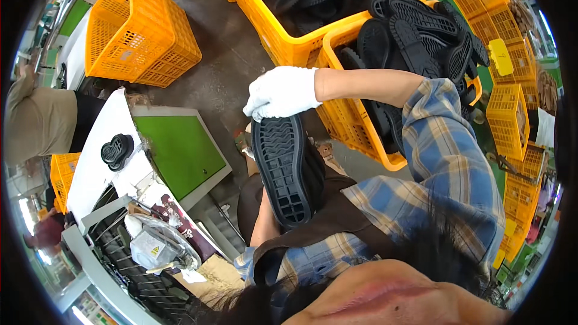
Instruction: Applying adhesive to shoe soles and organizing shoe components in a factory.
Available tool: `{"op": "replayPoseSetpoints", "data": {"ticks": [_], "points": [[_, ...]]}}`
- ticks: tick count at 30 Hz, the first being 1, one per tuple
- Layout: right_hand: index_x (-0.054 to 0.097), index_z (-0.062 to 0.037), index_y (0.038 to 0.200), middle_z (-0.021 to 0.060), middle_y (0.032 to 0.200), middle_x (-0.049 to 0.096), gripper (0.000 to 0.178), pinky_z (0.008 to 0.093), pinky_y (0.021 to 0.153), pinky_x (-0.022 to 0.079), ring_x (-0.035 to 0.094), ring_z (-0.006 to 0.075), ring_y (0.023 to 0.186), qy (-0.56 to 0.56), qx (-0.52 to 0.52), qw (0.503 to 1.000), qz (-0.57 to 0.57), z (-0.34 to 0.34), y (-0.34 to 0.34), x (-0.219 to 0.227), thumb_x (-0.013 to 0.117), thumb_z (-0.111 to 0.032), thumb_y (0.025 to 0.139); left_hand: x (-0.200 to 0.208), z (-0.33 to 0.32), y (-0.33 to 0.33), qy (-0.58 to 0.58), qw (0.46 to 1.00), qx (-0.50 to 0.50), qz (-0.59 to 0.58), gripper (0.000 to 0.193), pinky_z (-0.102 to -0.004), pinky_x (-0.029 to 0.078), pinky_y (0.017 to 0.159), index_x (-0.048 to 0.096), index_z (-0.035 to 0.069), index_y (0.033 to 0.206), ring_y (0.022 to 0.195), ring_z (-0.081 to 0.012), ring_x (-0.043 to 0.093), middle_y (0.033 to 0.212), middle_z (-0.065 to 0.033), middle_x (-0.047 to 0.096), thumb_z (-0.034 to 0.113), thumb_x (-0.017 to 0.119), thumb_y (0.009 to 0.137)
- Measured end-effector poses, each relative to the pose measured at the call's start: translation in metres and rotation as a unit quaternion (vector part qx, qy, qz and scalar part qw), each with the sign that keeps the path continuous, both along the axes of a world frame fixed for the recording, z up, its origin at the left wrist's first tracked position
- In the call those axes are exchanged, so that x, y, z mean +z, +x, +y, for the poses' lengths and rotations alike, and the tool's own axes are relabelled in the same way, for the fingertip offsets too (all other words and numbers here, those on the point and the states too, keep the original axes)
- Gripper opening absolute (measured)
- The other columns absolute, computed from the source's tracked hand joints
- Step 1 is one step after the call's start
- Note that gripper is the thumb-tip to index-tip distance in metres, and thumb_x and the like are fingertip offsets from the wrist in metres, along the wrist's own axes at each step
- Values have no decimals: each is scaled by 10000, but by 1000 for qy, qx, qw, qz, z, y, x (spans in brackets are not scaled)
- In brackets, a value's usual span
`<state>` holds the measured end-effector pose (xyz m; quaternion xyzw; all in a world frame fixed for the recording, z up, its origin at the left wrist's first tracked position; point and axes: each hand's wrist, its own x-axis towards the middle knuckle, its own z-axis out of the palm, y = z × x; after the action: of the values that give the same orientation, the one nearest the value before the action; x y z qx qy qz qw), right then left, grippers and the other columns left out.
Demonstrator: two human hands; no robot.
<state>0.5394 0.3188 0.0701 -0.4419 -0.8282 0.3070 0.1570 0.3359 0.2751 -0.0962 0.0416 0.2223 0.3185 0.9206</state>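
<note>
A black shoe sole [282,168] is held up lengthwise in front of me, its ridged tread facing the camera. Behind its right side shows the edge of more black sole material [314,171], perhaps another sole. My right hand [283,93], in a white glove, is closed over the sole's far end with its fingers curled. From below, my left forearm [264,222] runs up behind the sole. A scrap of white at the sole's left edge may be my left glove, but those fingers are hidden.
Yellow crates [289,48] of black soles stand ahead and to the right. Another yellow crate [141,33] is at far left. Left of me, a white tabletop [90,174] carries a pair of soles [117,151], beside a green panel [177,150] and machine parts [150,244]. Another person [42,123] stands at left.
</note>
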Motion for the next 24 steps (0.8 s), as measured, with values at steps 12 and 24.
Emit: {"op": "replayPoseSetpoints", "data": {"ticks": [12, 24], "points": [[574, -84, 1222, 218, 1051, 635, 413, 421, 874, 503, 602, 368, 1028, 184, -353, 890, -222, 83, 198, -28, 563, -187, 822, 1, -21, -38, -47, 999, -4, 13, 763, -467, 479, 1002, 414, 81, 1412, 1168, -303, 561, 1374, -147, 496, 624, 512, 884], [682, -114, 1148, 166, 1101, 674, 398, 394, 880, 523, 641, 326, 1046, -155, -277, 779, -541, 85, 324, -108, 638, -60, 755, 7, -43, -84, -70, 995, 72, 24, 755, -468, 479, 1001, 420, 86, 1410, 1167, -299, 563, 1372, -145, 499, 623, 509, 886]]}}
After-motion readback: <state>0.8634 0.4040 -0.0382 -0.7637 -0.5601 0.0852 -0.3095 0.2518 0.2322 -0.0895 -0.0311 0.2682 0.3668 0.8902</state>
